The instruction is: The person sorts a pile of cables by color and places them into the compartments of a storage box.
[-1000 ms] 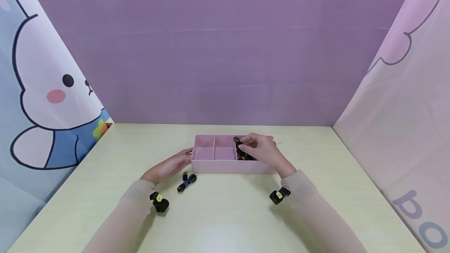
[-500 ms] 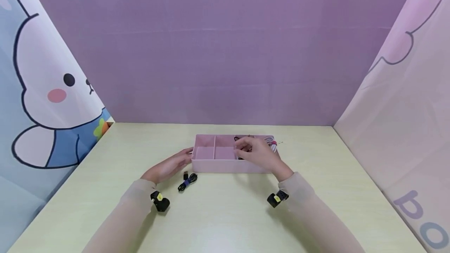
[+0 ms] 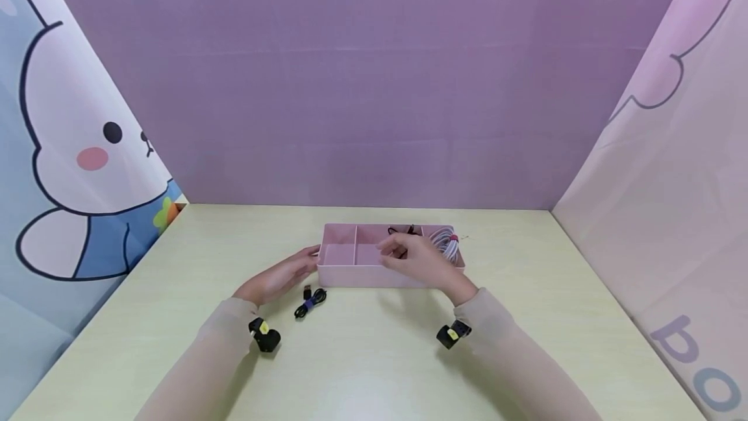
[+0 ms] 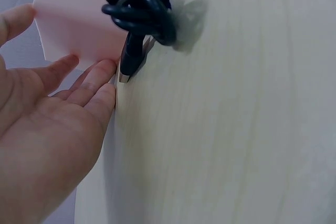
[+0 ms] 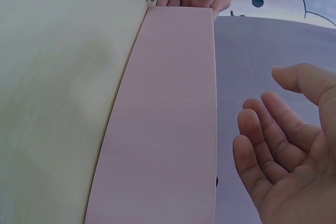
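Note:
A pink divided box (image 3: 362,276) stands on the table, its long side facing me. My left hand (image 3: 286,277) rests against the box's left end with fingers extended; the left wrist view shows the fingertips touching the pink wall (image 4: 79,22). Over the box hovers my right hand (image 3: 417,258), fingers loosely bent and holding nothing, as the right wrist view shows. Beneath and behind it, black cables (image 3: 411,230) lie in one compartment, partly hidden. A coiled white cable (image 3: 446,242) with a red tie fills the right-end compartment. Two left compartments show bare floors.
A bundled black USB cable (image 3: 310,303) with a blue tie lies on the table (image 3: 374,356) in front of the box's left corner. A purple backdrop (image 3: 374,83) rises behind the table, with printed cloth panels on both sides.
My right hand has let go of the black cable in the box and drawn left and toward me, uncovering the white cable. My left hand stays in place.

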`<action>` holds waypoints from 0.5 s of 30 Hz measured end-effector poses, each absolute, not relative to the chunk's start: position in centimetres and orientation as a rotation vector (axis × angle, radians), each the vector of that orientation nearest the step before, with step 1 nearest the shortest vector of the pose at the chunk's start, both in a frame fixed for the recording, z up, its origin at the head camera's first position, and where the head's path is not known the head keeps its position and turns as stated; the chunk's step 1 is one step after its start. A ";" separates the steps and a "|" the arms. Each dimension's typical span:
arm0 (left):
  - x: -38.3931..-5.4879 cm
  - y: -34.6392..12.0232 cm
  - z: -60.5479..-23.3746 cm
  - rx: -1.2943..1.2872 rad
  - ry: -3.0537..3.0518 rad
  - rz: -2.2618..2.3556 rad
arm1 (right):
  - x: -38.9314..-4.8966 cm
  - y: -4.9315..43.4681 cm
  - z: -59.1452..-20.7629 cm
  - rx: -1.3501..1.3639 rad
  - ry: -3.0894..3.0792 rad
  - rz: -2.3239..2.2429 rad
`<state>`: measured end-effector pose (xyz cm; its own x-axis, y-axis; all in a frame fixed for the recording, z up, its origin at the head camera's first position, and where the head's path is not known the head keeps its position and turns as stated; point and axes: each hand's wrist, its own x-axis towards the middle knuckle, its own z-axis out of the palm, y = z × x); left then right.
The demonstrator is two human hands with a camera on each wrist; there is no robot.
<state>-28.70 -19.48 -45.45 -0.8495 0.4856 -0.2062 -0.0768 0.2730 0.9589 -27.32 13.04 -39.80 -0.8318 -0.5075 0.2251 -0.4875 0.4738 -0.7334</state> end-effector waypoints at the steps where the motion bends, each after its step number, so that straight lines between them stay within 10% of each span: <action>1: -28.7 -19.5 -45.4 0.370 2.084 1.609 | -27.3 12.9 -39.9 -0.911 2.672 -1.325; 15: -28.8 -19.4 -45.6 0.374 2.084 1.612 | -26.5 10.9 -40.4 -0.983 2.615 -1.316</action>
